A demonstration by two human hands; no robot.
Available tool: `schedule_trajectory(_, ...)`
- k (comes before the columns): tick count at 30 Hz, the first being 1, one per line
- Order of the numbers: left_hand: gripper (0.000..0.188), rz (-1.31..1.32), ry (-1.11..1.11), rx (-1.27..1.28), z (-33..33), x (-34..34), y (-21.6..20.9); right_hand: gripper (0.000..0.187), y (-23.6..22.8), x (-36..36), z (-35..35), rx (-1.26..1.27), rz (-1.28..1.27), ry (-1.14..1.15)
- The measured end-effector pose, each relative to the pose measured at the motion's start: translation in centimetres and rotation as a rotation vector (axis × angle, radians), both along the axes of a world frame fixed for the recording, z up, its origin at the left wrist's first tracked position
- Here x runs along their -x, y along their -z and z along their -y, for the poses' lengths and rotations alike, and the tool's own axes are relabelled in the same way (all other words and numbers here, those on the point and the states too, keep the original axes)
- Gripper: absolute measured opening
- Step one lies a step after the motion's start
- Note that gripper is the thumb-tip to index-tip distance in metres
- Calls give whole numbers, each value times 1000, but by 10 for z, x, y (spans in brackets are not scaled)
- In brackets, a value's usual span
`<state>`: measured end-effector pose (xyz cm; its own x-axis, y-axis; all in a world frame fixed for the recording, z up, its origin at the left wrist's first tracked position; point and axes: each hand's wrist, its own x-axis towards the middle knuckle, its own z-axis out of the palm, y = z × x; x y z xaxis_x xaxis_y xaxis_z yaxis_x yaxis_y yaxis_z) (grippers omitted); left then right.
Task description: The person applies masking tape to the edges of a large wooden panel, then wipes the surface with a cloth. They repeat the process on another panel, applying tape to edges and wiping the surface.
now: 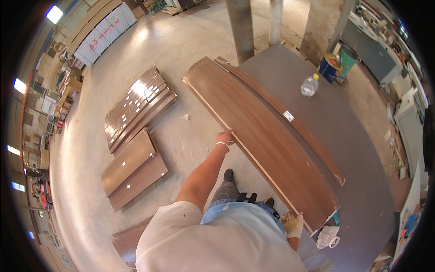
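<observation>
Your left hand (pixel 225 136) grips the near long edge of the brown wood panel (pixel 263 136); your gloved right hand (pixel 292 224) clasps its near end corner. The panel lies flat on the dark worktable (pixel 358 149), its long axis running away from you leftward, overhanging open concrete floor (pixel 190 127).

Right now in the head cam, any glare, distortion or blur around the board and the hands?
Head view: strong fisheye, so the long brown panel bows and the corners go black. Glare blooms on the floor stack of boards and the concrete floor. Left hand and gloved right hand on the panel's edge look sharp; rim detail is soft.
</observation>
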<state>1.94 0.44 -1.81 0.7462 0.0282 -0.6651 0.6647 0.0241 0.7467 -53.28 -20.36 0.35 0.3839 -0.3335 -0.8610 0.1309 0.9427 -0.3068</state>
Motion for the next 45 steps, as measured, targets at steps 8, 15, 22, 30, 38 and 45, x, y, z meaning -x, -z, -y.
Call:
schedule_trajectory(8,59,-204,19,49,-5,-65,-39,49,6,-49,-13,127,-272,319)
schedule_trajectory(15,35,-77,48,399,-2,-105,-53,46,-5,-26,-4,433,-41,483)
schedule_trajectory(22,18,-11,49,539,-13,-114,-77,58,-42,-53,38,479,-118,317)
schedule_trajectory(30,30,138,-449,877,-170,-12,-104,60,-176,-225,110,819,-186,54)
schedule_trajectory(38,32,323,-1198,793,-362,92,-72,42,-199,-498,68,1005,152,-322)
schedule_trajectory(45,47,518,-1764,393,-571,194,-164,49,-230,-620,-199,698,469,-750)
